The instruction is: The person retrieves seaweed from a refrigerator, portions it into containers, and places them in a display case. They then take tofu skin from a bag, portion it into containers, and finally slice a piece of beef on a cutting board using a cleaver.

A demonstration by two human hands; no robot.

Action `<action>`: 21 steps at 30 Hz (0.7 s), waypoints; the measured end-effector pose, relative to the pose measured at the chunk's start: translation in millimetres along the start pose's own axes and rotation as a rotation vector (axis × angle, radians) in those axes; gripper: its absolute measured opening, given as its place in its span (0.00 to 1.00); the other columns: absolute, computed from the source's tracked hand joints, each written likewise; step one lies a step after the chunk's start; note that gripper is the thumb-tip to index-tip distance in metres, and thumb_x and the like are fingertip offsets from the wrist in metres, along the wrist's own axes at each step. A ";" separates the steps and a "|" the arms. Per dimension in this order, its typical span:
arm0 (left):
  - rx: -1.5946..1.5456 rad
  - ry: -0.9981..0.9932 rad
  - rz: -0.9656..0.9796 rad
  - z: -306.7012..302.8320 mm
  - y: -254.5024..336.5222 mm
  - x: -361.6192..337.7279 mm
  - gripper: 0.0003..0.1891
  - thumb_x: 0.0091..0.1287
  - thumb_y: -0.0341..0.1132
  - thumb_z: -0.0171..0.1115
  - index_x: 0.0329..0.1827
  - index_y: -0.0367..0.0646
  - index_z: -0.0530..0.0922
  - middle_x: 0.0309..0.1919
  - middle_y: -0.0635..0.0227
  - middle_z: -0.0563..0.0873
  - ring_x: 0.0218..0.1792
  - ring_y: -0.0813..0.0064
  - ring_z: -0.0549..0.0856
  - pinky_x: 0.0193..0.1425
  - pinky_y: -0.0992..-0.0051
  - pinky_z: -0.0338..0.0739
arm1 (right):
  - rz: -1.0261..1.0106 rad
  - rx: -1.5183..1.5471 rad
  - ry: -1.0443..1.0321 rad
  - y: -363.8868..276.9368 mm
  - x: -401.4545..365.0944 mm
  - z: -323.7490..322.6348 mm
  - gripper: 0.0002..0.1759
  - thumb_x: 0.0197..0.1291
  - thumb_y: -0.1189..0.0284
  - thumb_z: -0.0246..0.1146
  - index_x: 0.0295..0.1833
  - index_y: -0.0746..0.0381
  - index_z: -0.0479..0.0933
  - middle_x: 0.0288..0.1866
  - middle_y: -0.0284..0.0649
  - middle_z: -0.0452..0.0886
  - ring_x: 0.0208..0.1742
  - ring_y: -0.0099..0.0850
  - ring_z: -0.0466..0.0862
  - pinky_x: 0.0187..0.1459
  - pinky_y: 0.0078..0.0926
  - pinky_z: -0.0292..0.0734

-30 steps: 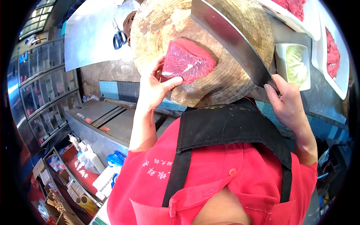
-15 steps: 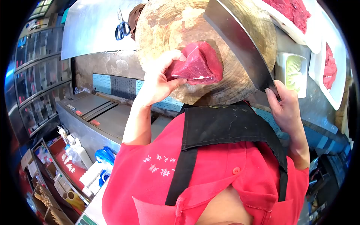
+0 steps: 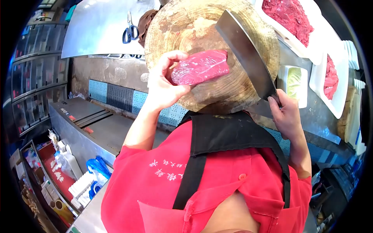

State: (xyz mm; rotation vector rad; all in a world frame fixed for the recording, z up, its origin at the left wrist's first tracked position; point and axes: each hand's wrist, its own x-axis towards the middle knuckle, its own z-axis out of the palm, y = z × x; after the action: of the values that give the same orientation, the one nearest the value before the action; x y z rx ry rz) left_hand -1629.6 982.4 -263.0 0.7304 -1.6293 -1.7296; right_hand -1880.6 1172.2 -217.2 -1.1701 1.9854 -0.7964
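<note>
A piece of raw red meat (image 3: 202, 68) with a pale, shiny streaked face lies on the round wooden chopping block (image 3: 210, 95). My left hand (image 3: 167, 79) grips its left end, thumb on the near side and fingers on the far side. In my right hand (image 3: 285, 110) is the handle of a cleaver (image 3: 246, 52), its broad dark blade reaching up and left over the right part of the block. The blade is apart from the meat.
Right of the block stand a white container with cabbage leaf (image 3: 293, 83), a tray of red meat (image 3: 289, 17) and another tray with meat strips (image 3: 331, 79). Scissors (image 3: 130, 31) and a brown cloth (image 3: 147, 24) lie at the upper left.
My left hand has turned the meat, so a longer, streaked face now shows upward. The cleaver stays in my right hand, over the block's right side. The whole view has shifted slightly.
</note>
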 end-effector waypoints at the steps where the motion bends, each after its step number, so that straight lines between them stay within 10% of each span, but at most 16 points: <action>1: 0.038 0.016 0.040 0.1 4.6 1.4 0.31 0.42 0.16 0.67 0.54 0.37 0.69 0.54 0.60 0.75 0.54 0.72 0.78 0.58 0.73 0.74 | -0.005 0.004 0.010 1.1 -1.1 -0.2 0.04 0.60 0.79 0.57 0.39 0.69 0.72 0.21 0.48 0.72 0.18 0.34 0.70 0.23 0.28 0.67; 14: 0.958 0.232 0.748 -0.5 30.8 34.5 0.32 0.42 0.17 0.67 0.56 0.36 0.73 0.47 0.58 0.79 0.50 0.65 0.81 0.52 0.73 0.76 | -0.113 -0.045 0.085 10.0 -1.3 -0.7 0.08 0.57 0.78 0.59 0.30 0.69 0.67 0.14 0.53 0.66 0.16 0.49 0.70 0.19 0.37 0.61; 21: 0.739 0.435 0.406 31.0 -33.7 28.7 0.34 0.41 0.22 0.66 0.59 0.44 0.72 0.45 0.58 0.71 0.45 0.62 0.73 0.54 0.68 0.69 | -0.154 -0.070 0.082 6.7 0.7 0.1 0.08 0.57 0.78 0.58 0.30 0.68 0.66 0.15 0.54 0.67 0.17 0.51 0.71 0.21 0.39 0.62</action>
State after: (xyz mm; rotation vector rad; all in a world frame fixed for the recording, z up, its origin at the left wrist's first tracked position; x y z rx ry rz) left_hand -1674.3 980.9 -293.4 0.9379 -1.9150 -0.6046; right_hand -1884.0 1174.3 -222.6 -1.3641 2.0217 -0.8710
